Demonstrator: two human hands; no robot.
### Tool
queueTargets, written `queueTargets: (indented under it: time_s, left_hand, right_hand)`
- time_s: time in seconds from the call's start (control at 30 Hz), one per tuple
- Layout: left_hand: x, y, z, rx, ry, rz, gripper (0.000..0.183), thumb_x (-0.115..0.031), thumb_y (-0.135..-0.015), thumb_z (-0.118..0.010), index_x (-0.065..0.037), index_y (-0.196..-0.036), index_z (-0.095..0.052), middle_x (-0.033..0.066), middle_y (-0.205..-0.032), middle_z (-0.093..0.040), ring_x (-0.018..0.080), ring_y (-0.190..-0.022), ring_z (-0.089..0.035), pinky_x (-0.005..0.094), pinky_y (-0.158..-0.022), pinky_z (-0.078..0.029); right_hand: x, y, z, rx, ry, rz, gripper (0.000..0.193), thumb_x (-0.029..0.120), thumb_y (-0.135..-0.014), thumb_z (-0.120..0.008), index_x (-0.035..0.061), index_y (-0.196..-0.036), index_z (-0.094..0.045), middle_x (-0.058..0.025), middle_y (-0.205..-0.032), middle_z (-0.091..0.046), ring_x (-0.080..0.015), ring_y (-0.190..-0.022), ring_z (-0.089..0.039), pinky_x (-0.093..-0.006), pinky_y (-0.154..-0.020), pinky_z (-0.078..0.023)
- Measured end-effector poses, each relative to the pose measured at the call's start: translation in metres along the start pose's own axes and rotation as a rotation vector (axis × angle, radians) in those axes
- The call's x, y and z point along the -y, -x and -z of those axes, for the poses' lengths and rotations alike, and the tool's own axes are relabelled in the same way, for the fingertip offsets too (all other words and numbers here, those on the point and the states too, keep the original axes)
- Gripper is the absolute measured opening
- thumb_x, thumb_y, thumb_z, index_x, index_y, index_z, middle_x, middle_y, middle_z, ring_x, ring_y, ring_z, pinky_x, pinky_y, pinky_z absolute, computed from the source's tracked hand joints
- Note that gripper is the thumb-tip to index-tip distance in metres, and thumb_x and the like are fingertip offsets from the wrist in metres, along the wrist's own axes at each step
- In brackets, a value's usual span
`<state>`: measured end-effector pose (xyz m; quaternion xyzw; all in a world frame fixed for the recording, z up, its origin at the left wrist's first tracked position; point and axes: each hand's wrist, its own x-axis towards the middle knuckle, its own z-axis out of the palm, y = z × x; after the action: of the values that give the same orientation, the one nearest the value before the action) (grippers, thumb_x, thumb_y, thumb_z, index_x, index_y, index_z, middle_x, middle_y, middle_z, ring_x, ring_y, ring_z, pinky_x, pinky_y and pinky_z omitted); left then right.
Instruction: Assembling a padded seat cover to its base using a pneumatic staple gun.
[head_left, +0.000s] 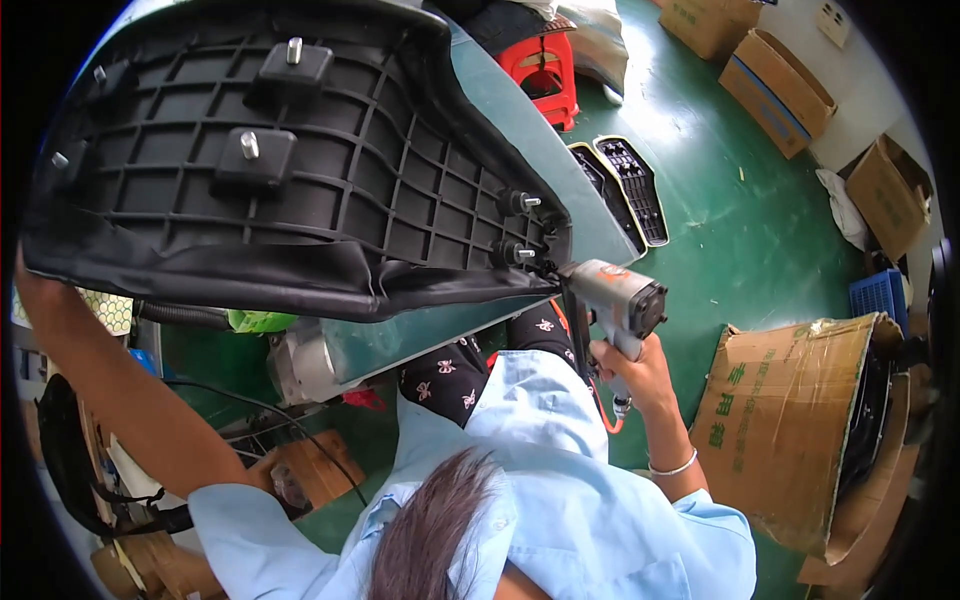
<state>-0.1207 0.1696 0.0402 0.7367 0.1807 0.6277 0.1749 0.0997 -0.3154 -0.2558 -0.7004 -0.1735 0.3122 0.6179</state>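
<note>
A motorcycle seat (330,180) lies with its ribbed black plastic underside facing up, threaded studs standing from it and black cover material folded over its edges. It rests over a green-topped table (400,345). At the seat's wide left end is my left hand (32,280), touching the corner; its fingers are hidden behind the seat. My right hand (635,370) is closed around the grip of a grey pneumatic staple gun (618,292). The gun's nose is at the seat's narrow right end, by the cover's edge. An orange air hose (607,418) hangs from its handle.
To the right stands a large cardboard box (775,430) with black items inside; a blue crate (880,297) is behind it. Two seat bases (635,190) lie beyond the table, near a red stool (545,75). A black cable (265,400) runs at lower left.
</note>
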Motion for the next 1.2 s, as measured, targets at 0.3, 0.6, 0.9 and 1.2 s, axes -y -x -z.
queueTargets:
  time_s: [0.3, 0.6, 0.9, 1.2]
  left_hand:
    - [-0.047, 0.116, -0.073, 0.366, 0.750, 0.525, 0.057, -0.023, -0.083, -0.055, 0.000, -0.133, -0.042, 0.0162, -0.128, -0.051, 0.0225, -0.114, -0.053, 0.0341, -0.098, -0.043]
    - [0.016, 0.208, -0.041, 0.436, 0.485, 0.774, 0.063, -0.043, -0.085, -0.063, -0.006, -0.134, -0.045, 0.0087, -0.128, -0.050, 0.0194, -0.118, -0.046, 0.0320, -0.103, -0.033]
    - [0.016, 0.210, -0.033, 0.413, 0.257, 0.589, 0.059, -0.044, -0.086, -0.061, -0.004, -0.128, -0.050, 0.0085, -0.120, -0.053, 0.0197, -0.111, -0.049, 0.0326, -0.099, -0.037]
    - [0.012, 0.213, -0.032, 0.367, 0.200, 0.602, 0.058, -0.041, -0.086, -0.063, -0.003, -0.128, -0.050, 0.0100, -0.117, -0.055, 0.0205, -0.108, -0.052, 0.0329, -0.097, -0.039]
  right_hand:
    - [0.000, 0.004, 0.047, -0.271, -0.426, 0.028, 0.031, 0.012, -0.083, -0.064, 0.0000, -0.109, -0.053, -0.0008, -0.062, -0.046, -0.0097, -0.049, -0.047, -0.0241, -0.045, -0.038]
    - [-0.009, 0.020, 0.062, -0.320, -0.351, -0.010, 0.036, 0.011, -0.081, -0.064, -0.0034, -0.113, -0.053, -0.0005, -0.061, -0.048, -0.0094, -0.050, -0.048, -0.0239, -0.045, -0.039]
    - [0.003, 0.020, 0.066, -0.232, -0.090, 0.011, 0.025, 0.012, -0.079, -0.066, -0.0021, -0.098, -0.058, -0.0003, -0.062, -0.052, -0.0080, -0.051, -0.049, -0.0234, -0.048, -0.040]
    - [0.014, 0.009, 0.067, -0.166, -0.104, -0.059, 0.018, 0.012, -0.078, -0.067, -0.0002, -0.086, -0.057, -0.0013, -0.058, -0.050, -0.0098, -0.048, -0.047, -0.0239, -0.047, -0.037]
